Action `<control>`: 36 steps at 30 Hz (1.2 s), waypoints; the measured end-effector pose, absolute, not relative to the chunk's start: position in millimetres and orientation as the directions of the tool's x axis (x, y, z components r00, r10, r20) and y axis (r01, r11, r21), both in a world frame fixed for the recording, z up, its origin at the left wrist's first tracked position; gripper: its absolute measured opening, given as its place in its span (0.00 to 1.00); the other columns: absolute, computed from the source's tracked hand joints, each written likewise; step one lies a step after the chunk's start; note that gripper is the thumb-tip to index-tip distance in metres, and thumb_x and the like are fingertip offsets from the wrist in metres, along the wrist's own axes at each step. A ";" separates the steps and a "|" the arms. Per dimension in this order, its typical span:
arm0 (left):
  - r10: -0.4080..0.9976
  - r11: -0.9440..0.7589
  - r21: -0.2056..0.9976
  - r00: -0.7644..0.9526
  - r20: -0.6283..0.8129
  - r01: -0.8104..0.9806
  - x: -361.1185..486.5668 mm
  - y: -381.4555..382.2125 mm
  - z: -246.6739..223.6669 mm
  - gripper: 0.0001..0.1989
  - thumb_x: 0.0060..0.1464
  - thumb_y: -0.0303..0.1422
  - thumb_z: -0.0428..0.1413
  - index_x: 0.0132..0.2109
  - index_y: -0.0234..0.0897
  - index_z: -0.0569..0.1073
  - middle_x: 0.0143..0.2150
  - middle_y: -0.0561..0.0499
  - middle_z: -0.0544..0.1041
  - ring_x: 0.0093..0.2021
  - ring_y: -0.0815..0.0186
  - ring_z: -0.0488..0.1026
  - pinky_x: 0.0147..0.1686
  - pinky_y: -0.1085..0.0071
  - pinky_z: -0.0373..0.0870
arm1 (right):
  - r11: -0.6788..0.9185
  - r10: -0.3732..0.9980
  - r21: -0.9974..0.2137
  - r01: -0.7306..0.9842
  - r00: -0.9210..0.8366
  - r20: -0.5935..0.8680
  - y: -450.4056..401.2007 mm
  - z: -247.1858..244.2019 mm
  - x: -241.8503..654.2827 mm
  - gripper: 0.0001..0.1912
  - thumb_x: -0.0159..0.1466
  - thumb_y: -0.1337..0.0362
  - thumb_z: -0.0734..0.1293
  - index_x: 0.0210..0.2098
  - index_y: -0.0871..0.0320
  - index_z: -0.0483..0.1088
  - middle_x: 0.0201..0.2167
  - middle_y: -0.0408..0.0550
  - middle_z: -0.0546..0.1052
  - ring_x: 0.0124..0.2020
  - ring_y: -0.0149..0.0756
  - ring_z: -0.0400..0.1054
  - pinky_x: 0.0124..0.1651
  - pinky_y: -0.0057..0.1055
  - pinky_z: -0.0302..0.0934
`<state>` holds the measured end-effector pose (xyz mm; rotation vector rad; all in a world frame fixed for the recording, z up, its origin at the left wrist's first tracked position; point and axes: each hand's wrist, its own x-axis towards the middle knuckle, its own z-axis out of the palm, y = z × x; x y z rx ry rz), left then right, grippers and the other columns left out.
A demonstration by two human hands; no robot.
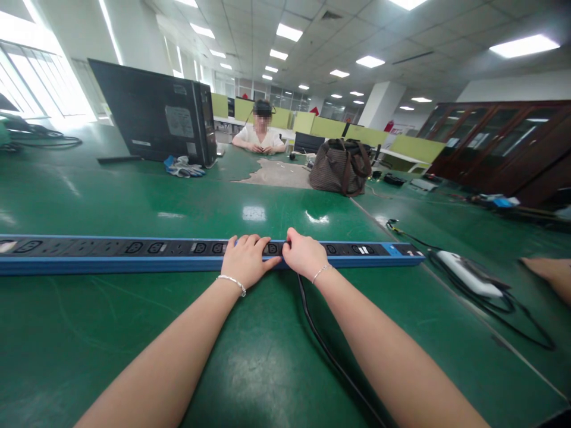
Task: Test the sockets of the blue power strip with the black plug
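Note:
A long blue power strip (107, 266) with a black socket face lies across the green table in front of me. My left hand (245, 259) grips it near the middle, with the fingers over the sockets and the thumb along the front edge towards the right hand. Beside it, my right hand (304, 254) is closed, thumb and fingertips pinched together at the socket face. Whatever sits inside that pinch is hidden. A black cable (319, 336) runs from beneath the strip, below my right hand, towards the bottom edge.
A dark computer tower (160, 113) stands at the back left with work gloves (184, 167) before it. A brown bag (341, 166) sits behind the strip. At right lie a white adapter with cables (468, 274) and another person's arm (551, 274). A person (261, 134) sits opposite.

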<state>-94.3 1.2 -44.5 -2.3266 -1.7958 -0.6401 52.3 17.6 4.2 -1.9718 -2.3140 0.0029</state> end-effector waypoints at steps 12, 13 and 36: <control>0.980 -0.199 0.077 0.199 0.017 0.977 -164.0 14.9 -15.8 0.38 0.40 0.53 0.54 0.57 0.40 0.63 0.55 0.43 0.68 0.53 0.53 0.65 0.50 0.59 0.59 | 0.190 0.976 -0.063 0.980 -0.182 0.117 18.3 2.2 53.9 0.12 0.60 0.60 0.53 0.39 0.54 0.63 0.28 0.49 0.74 0.30 0.41 0.70 0.29 0.32 0.56; 0.979 -0.203 0.080 0.204 -0.003 0.976 -171.3 16.1 -15.4 0.38 0.40 0.53 0.53 0.57 0.41 0.63 0.55 0.44 0.69 0.53 0.54 0.65 0.50 0.59 0.59 | 0.192 0.976 -0.067 0.979 -0.183 0.119 18.9 1.8 54.3 0.12 0.60 0.60 0.53 0.39 0.53 0.63 0.28 0.49 0.74 0.30 0.41 0.70 0.30 0.32 0.56; 0.969 -0.247 0.104 0.243 0.044 0.964 -184.4 17.6 -22.1 0.37 0.37 0.59 0.50 0.52 0.43 0.67 0.49 0.46 0.73 0.49 0.54 0.68 0.46 0.61 0.59 | 0.130 0.981 -0.248 0.960 -0.089 0.173 21.3 -6.5 58.7 0.10 0.58 0.58 0.57 0.36 0.53 0.66 0.27 0.46 0.75 0.30 0.39 0.69 0.30 0.29 0.55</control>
